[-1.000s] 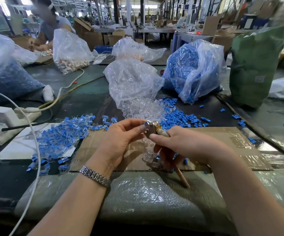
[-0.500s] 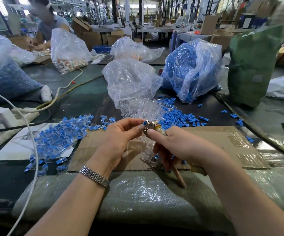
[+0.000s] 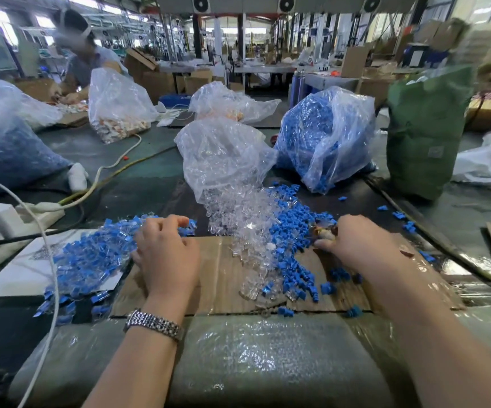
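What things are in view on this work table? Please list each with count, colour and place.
assembled pieces: one pile, blue and clear, left, on white sheet
clear caps: one pile, transparent, centre, spilling from middle bag
blue plugs: one pile, blue, right of clear caps
bag of blue plugs: one, clear plastic, back right
green bag: one, green, far right
cardboard: one sheet, brown, front centre
power strip: one, white, left edge
wristwatch: one, silver, left wrist
tool: one, brass-coloured, held beside blue plugs
left grip: one, fingers curled, over assembled pieces
right grip: one, holding tool, at blue plugs
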The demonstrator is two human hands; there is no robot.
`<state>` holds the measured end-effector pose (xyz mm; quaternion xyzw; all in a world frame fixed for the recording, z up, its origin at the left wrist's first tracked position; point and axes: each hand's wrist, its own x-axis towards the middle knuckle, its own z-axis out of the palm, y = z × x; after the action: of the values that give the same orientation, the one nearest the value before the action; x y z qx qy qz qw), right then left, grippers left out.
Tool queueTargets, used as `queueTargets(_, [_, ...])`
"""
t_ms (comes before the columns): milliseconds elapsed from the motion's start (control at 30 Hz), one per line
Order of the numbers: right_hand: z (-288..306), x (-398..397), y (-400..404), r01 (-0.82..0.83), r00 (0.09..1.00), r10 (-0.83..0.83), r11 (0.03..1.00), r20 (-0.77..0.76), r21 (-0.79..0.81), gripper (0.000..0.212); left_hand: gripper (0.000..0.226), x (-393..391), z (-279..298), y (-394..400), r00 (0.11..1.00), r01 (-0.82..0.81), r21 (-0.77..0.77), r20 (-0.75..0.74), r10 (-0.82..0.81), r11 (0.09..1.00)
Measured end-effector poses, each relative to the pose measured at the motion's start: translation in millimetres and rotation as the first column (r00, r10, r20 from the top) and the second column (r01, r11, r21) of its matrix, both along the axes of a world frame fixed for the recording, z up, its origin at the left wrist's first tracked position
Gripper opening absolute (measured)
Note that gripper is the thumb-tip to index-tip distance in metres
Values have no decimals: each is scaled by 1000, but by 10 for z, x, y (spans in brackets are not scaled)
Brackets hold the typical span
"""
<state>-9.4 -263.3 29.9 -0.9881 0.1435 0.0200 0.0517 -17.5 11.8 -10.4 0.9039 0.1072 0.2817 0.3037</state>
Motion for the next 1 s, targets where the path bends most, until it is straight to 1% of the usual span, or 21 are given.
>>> queueTargets(67, [-69,23,9,19,1000,-19,1000,-23,-10,58,25,-9,-15,-78,977,214,0,27,-214,977])
queueTargets(133, [-87,20,22,30,999,-30,999,-11,-31,62,15,-14,-42,-156,908,418,-16,-34,-418,908])
queueTargets(200, [-68,-10,48,25,999,-23,998,48,-50,60,13,11,-85,-187,854,513,31,-122,-506,858])
queueTargets(233, [-41,-27,69,1,996,4,999,94,-45,54,15,32,-107,-192,844,529,65,-149,-516,846])
queueTargets(267, [-11,-36,84,-43,991,45,999,126,-20,43,16,47,-122,-192,843,531,101,-165,-512,841])
queueTargets(300, [22,-43,101,-100,986,94,994,136,42,29,16,53,-130,-196,848,525,126,-168,-503,842])
queueTargets(333, [50,-50,123,-155,984,141,979,112,130,17,13,53,-133,-201,852,518,136,-164,-497,844])
queueTargets(367, [69,-64,153,-200,980,191,956,64,213,11,9,50,-135,-205,854,516,139,-158,-495,845])
queueTargets(400, [79,-81,186,-237,970,241,934,19,268,11,8,46,-136,-210,855,515,140,-153,-496,845])
queueTargets(467, [71,-94,238,-285,951,307,916,-35,283,11,9,41,-145,-217,857,513,138,-144,-495,847])
queueTargets(567, [61,-90,283,-299,947,319,920,-40,254,10,9,34,-139,-220,857,514,119,-109,-503,850])
queueTargets(700, [76,-93,324,-313,942,335,901,-24,301,17,10,15,-123,-219,841,538,90,-128,-526,838])
queueTargets(767, [67,-85,372,-320,936,347,904,-50,284,7,10,4,-110,-212,839,539,72,-138,-527,839])
queueTargets(900, [47,-53,427,-308,945,324,926,-41,218,5,13,-13,-76,-210,830,542,-40,-128,-543,839])
queueTargets(1000, [48,-45,422,-283,955,293,946,-42,156,11,13,-25,-45,-192,842,508,-175,-106,-529,843])
